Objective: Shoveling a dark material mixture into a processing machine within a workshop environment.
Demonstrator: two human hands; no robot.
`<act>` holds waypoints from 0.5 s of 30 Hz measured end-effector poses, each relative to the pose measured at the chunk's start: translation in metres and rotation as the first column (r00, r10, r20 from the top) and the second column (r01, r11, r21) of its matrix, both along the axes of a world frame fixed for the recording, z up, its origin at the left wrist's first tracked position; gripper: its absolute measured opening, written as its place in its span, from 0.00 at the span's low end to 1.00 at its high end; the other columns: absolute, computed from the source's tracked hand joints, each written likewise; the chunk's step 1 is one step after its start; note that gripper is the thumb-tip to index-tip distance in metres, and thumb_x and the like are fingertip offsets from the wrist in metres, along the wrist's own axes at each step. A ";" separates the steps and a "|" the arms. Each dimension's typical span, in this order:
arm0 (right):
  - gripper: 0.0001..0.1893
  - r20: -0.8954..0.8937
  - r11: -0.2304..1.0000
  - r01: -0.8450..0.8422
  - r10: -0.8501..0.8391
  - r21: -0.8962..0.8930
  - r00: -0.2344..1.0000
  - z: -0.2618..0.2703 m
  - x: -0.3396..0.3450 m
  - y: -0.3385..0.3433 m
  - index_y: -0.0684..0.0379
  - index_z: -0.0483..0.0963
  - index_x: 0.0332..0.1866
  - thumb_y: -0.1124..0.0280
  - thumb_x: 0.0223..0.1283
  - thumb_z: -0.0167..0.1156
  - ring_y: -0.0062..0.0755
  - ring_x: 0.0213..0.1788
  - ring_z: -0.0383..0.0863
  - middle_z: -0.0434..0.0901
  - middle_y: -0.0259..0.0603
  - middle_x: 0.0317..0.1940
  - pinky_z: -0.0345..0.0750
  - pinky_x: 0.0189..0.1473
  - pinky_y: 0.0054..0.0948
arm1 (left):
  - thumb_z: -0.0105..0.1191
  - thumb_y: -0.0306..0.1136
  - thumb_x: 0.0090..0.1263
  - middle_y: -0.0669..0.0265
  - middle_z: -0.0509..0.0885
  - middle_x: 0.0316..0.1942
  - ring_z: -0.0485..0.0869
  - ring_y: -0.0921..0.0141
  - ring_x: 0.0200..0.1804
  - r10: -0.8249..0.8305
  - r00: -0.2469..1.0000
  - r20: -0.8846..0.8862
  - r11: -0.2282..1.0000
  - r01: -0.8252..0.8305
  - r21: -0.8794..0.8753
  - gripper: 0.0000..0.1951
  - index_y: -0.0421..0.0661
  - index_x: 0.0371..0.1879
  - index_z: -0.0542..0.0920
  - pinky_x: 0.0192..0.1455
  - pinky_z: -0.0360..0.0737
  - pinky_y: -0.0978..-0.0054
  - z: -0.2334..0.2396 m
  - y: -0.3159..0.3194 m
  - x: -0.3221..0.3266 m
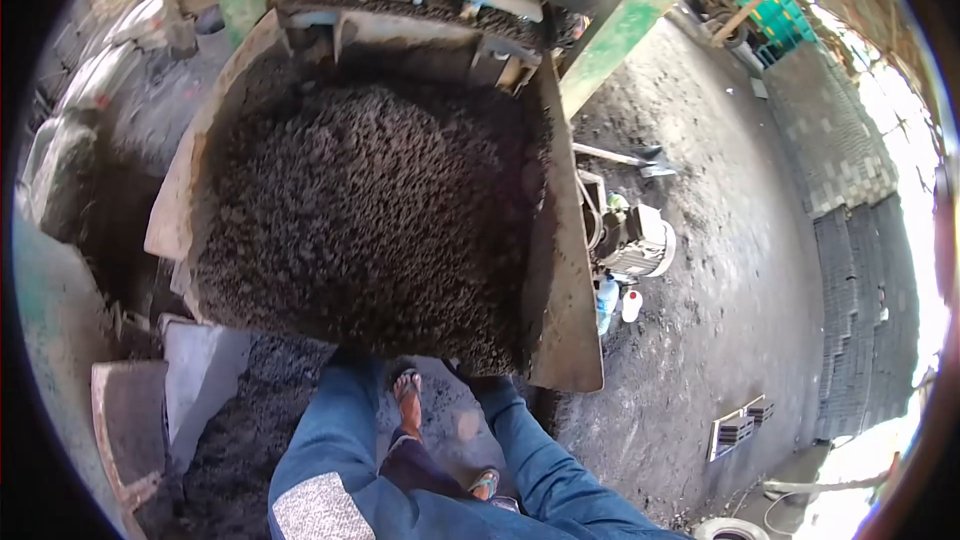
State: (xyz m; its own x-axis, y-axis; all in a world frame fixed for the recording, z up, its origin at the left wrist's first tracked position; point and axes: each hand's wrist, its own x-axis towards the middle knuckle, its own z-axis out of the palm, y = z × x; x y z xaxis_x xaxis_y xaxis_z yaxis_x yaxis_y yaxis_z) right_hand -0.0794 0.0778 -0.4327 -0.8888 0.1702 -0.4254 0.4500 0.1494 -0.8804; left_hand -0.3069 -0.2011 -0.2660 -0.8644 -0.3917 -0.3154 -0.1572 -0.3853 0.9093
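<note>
Before me a wide metal hopper (pixel 566 277) holds a heap of dark, damp, crumbly material (pixel 375 195). My two blue sleeves reach up to its near edge. At the end of the left sleeve, my left hand (pixel 355 358) shows only as a dark shape at the lip, mostly hidden. My right hand (pixel 484 382), also dark and largely hidden, is at the lip further right. Whether either hand grips the edge cannot be told. Between the sleeves, feet in sandals (pixel 409 388) stand on the dusty floor.
Right of the hopper are an electric motor (pixel 641 244), a shovel (pixel 656 163) and plastic bottles (pixel 607 300). Stacked grey blocks (pixel 862 315) line the right side. Green posts (pixel 619 41) rise beside the hopper. A curved metal plate (pixel 131 427) stands at lower left, and a tyre (pixel 731 530) lies at lower right.
</note>
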 end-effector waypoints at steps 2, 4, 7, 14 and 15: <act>0.19 -0.033 0.996 0.063 -0.065 -0.056 0.997 0.015 0.001 0.011 0.52 0.84 0.58 0.61 0.62 0.70 0.51 0.53 0.90 0.91 0.46 0.52 0.86 0.54 0.44 | 0.61 0.36 0.77 0.64 0.79 0.30 0.81 0.59 0.29 -0.068 0.997 0.034 0.991 0.064 0.116 0.08 0.50 0.36 0.77 0.37 0.86 0.53 0.024 0.034 -0.014; 0.20 -0.029 0.988 0.046 -0.050 -0.147 0.998 0.025 0.042 0.004 0.51 0.84 0.58 0.61 0.62 0.70 0.52 0.53 0.90 0.91 0.46 0.53 0.86 0.54 0.44 | 0.61 0.35 0.77 0.64 0.79 0.31 0.81 0.60 0.30 -0.066 0.992 0.105 0.979 0.045 0.197 0.08 0.50 0.37 0.77 0.39 0.87 0.54 0.023 0.025 -0.004; 0.22 0.060 1.000 -0.028 0.027 0.007 0.998 0.068 0.060 -0.008 0.50 0.83 0.62 0.62 0.62 0.70 0.51 0.54 0.91 0.91 0.45 0.54 0.86 0.54 0.43 | 0.62 0.35 0.77 0.64 0.80 0.33 0.81 0.60 0.31 -0.144 0.964 0.222 0.943 0.066 0.327 0.07 0.50 0.37 0.78 0.40 0.88 0.55 0.018 0.040 0.025; 0.03 0.113 0.999 0.038 -0.034 -0.033 0.993 0.267 0.116 -0.016 0.57 0.80 0.45 0.72 0.73 0.66 0.36 0.29 0.83 0.82 0.37 0.30 0.85 0.33 0.40 | 0.62 0.34 0.77 0.63 0.81 0.37 0.82 0.61 0.34 -0.316 0.841 0.439 0.818 0.007 0.576 0.07 0.49 0.39 0.78 0.44 0.89 0.57 -0.032 0.076 0.111; 0.03 0.092 0.998 0.061 -0.058 -0.030 0.994 0.263 0.126 0.005 0.57 0.80 0.45 0.72 0.73 0.66 0.36 0.29 0.83 0.82 0.37 0.30 0.85 0.33 0.40 | 0.62 0.34 0.77 0.63 0.81 0.37 0.82 0.61 0.35 -0.357 0.815 0.456 0.794 0.008 0.607 0.07 0.49 0.39 0.78 0.45 0.89 0.57 -0.034 0.086 0.125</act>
